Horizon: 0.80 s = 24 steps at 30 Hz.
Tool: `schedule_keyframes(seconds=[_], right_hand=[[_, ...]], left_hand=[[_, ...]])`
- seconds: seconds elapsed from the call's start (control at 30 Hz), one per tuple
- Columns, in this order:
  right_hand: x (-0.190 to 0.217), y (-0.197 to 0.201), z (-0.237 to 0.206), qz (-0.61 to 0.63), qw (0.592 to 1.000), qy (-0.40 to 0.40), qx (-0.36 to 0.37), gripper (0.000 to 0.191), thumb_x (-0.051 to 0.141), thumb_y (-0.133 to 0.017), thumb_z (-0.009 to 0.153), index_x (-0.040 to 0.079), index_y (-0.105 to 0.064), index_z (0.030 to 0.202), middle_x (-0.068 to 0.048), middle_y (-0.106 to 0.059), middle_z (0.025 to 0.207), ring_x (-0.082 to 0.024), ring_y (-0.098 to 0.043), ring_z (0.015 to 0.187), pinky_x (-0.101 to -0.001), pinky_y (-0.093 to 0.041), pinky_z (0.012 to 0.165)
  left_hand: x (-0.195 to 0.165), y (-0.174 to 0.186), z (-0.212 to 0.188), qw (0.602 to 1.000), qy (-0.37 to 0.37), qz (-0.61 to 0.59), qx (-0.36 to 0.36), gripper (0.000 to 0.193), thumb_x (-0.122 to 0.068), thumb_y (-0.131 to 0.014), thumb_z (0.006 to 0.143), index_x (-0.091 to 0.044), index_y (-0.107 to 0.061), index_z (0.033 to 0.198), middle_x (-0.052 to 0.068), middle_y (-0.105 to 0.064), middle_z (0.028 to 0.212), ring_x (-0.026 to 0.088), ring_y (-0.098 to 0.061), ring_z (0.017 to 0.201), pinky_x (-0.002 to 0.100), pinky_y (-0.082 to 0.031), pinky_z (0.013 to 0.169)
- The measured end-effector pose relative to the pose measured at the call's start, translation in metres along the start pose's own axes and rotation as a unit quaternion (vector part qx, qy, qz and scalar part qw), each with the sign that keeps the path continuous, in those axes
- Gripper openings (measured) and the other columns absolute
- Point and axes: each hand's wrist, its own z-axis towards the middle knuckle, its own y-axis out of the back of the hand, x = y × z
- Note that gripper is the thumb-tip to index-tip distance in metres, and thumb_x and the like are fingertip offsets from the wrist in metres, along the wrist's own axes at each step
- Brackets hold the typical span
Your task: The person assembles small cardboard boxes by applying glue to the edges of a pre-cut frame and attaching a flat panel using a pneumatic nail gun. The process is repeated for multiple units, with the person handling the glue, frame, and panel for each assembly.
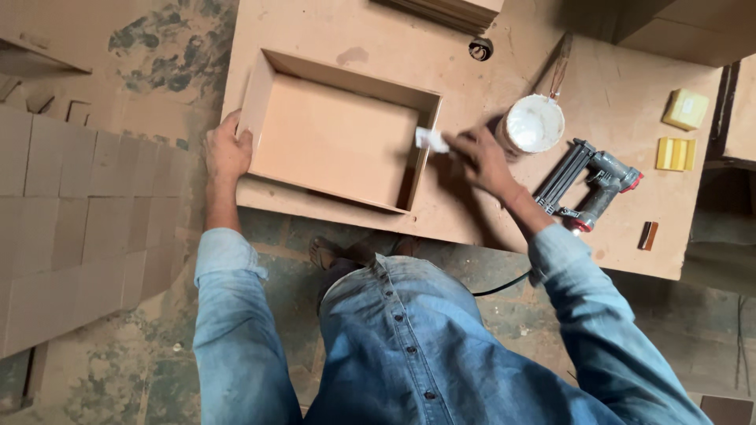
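Seen from above, the right hand [484, 161] pinches a small white scrap [431, 139], perhaps cloth or paper, between thumb and fingertips, pressing it against the top of the right wall of an open, shallow fibreboard box [335, 138]. The left hand [227, 151] grips the box's opposite left wall, fingers curled over its rim and thumb outside, right at the left edge of the workbench [465, 212]. The box sits near the bench's front left corner, tilted slightly, its front wall close to the front edge; its inside is bare. Just beside the right hand, toward the back, stands a round white pot [533, 123] of pale paste with a stick or brush handle [560, 67] leaning out of it. To the right of the wrist lies a grey nail gun [591, 185] with red trim, near the front edge, its black cable dropping off the bench. Farther right are two yellow blocks [683, 110] and a small brown piece [648, 235], well apart from the hands. Open bench surface lies behind the box and between the pot and the blocks. Both arms wear blue denim sleeves [228, 315]. On the floor to the left are rows of flat cut boards [79, 228].
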Motion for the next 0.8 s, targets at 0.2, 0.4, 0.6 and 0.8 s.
schedule_keyframes(seconds=[0.2,0.4,0.6,0.8], right_hand=[[0.058,0.002,-0.067,-0.02,0.989,0.083,0.119,0.063,0.003,-0.071,0.069,0.014,-0.069,0.131,-0.014,-0.065,0.107,-0.034,-0.058,0.096,-0.0429,-0.048,0.086],[0.127,-0.027,-0.091,0.136,0.976,-0.144,-0.09,0.041,0.004,-0.073,0.092,0.009,-0.068,0.132,-0.013,-0.067,0.105,-0.024,-0.065,0.088,-0.032,-0.053,0.077],[0.194,-0.114,-0.098,0.031,0.905,-0.326,-0.273,0.042,0.005,-0.076,0.091,0.006,-0.068,0.133,-0.014,-0.065,0.097,-0.025,-0.062,0.079,-0.0327,-0.051,0.073],[0.238,-0.188,-0.086,-0.074,0.93,-0.186,-0.309,0.049,-0.004,-0.065,0.086,0.008,-0.066,0.134,-0.016,-0.066,0.109,-0.032,-0.063,0.102,-0.0398,-0.053,0.088]], left_hand=[[0.026,-0.012,0.004,0.994,-0.026,-0.109,-0.011,0.039,-0.007,-0.065,0.092,-0.005,-0.066,0.131,0.026,-0.073,0.109,0.039,-0.074,0.105,0.044,-0.056,0.092],[0.042,-0.031,-0.021,0.994,-0.042,-0.098,-0.011,0.038,-0.005,-0.064,0.096,0.005,-0.06,0.132,0.03,-0.068,0.119,0.044,-0.065,0.114,0.045,-0.051,0.097],[0.053,-0.023,-0.047,0.964,0.06,-0.245,0.084,0.032,-0.022,-0.057,0.102,0.003,-0.06,0.122,0.023,-0.071,0.108,0.038,-0.069,0.102,0.042,-0.052,0.091],[0.093,-0.022,-0.043,0.959,0.041,-0.251,0.127,0.053,-0.043,-0.054,0.108,0.005,-0.056,0.132,0.024,-0.065,0.125,0.038,-0.063,0.116,0.042,-0.047,0.099]])
